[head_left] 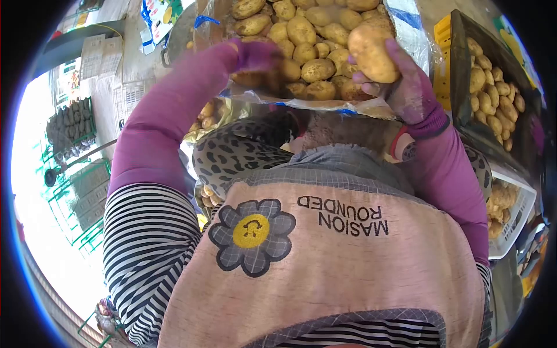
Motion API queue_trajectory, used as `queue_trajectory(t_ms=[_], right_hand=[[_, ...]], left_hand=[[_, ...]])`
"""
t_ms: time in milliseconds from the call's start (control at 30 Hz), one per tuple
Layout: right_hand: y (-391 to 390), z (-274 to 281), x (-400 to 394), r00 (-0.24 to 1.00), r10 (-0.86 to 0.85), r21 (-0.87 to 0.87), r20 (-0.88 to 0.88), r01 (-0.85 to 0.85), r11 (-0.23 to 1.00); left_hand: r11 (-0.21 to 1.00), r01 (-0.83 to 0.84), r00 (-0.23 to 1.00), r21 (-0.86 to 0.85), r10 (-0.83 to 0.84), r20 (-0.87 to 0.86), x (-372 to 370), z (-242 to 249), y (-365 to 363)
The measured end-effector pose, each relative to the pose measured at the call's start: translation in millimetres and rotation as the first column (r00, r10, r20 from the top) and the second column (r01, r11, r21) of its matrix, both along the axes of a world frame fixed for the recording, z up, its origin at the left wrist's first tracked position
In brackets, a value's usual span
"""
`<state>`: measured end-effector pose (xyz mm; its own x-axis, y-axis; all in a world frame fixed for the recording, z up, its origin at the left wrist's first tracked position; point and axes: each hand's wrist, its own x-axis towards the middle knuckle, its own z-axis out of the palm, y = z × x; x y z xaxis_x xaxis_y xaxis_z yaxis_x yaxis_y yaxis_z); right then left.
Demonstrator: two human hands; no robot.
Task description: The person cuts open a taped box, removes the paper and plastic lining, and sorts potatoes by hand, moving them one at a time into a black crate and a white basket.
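A large tan potato [374,52] rests in my right hand [409,87], the fingers wrapped round its side and underside. That hand hovers over the right part of an open box [406,23] lined with plastic. Heaped inside the box are many potatoes [301,32], some with dirt on their skins. My left hand [258,56], in purple, is smeared by motion over the left part of the heap. Brownish potatoes lie right at its fingers, and I cannot tell whether it grips one.
At the right stands a dark-sided crate [464,69] of potatoes, with a yellow crate [442,52] beside it. Lower down is a white crate [516,226] holding more. Bagged potatoes [206,116] sit by my left knee. Green racks [72,130] stand farther left.
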<state>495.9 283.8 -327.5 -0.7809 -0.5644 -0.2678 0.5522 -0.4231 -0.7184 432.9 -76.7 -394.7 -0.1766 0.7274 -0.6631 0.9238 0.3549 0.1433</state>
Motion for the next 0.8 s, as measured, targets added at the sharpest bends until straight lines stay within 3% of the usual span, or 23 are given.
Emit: queue_trajectory(t_ms=[33, 67, 167, 267, 300, 333, 367, 467, 567, 600, 667, 700, 800], right_hand=[[5, -5, -5, 1.000, 0.021, -0.072, 0.022, -0.019, 0.997], [8, -7, -10, 0.998, 0.044, -0.142, 0.040, -0.037, 0.989], [13, -5, -15, 0.997, 0.075, -0.307, -0.003, -0.073, 0.949], [13, -2, -15, 0.994, 0.107, -0.381, 0.001, -0.099, 0.919], [12, 0, -14, 0.995, 0.099, -0.384, 0.015, -0.086, 0.919], [12, 2, -12, 0.994, 0.082, -0.340, 0.070, -0.054, 0.939], [11, 5, -9, 0.990, 0.066, -0.296, 0.128, -0.025, 0.955], [6, -3, -8, 0.974, 0.080, -0.286, 0.214, -0.015, 0.958], [-7, 0, -4, 0.951, -0.008, -0.332, 0.308, 0.115, 0.936], [-10, 2, -2, 0.936, -0.061, -0.339, 0.348, 0.186, 0.922], [-10, -5, 3, 0.958, -0.063, -0.362, 0.279, 0.165, 0.917], [-10, -7, 3, 0.968, -0.062, -0.374, 0.244, 0.153, 0.915], [-8, 2, -2, 0.948, 0.032, -0.503, 0.316, 0.139, 0.853]], left_hand=[[0.956, -0.217, 0.970, -0.199, 0.234, 0.065, 21, 8, -6], [0.827, -0.398, 0.883, -0.396, 0.462, 0.078, 46, 22, -3], [0.753, -0.518, 0.817, -0.404, 0.576, 0.025, 56, 46, 13], [0.544, -0.774, 0.571, -0.324, 0.821, 0.015, 48, 13, -23], [0.326, -0.891, 0.243, -0.315, 0.930, 0.276, 42, 20, -25], [0.091, -0.922, -0.119, -0.377, 0.858, 0.500, 36, 33, -24], [-0.121, -0.861, -0.454, -0.494, 0.622, 0.638, 31, 46, -22], [-0.269, -0.843, -0.534, -0.466, 0.310, 0.787, 39, 86, 26], [-0.256, -0.864, -0.492, -0.434, 0.246, 0.835, 43, 111, 81], [-0.195, -0.891, -0.452, -0.411, 0.283, 0.846, 41, 108, 88], [-0.070, -0.927, -0.370, -0.369, 0.348, 0.862, 39, 101, 100], [-0.149, -0.938, -0.346, -0.312, 0.423, 0.838, 41, 108, 115], [-0.264, -0.942, -0.304, -0.210, 0.397, 0.866, 48, 115, 136]])
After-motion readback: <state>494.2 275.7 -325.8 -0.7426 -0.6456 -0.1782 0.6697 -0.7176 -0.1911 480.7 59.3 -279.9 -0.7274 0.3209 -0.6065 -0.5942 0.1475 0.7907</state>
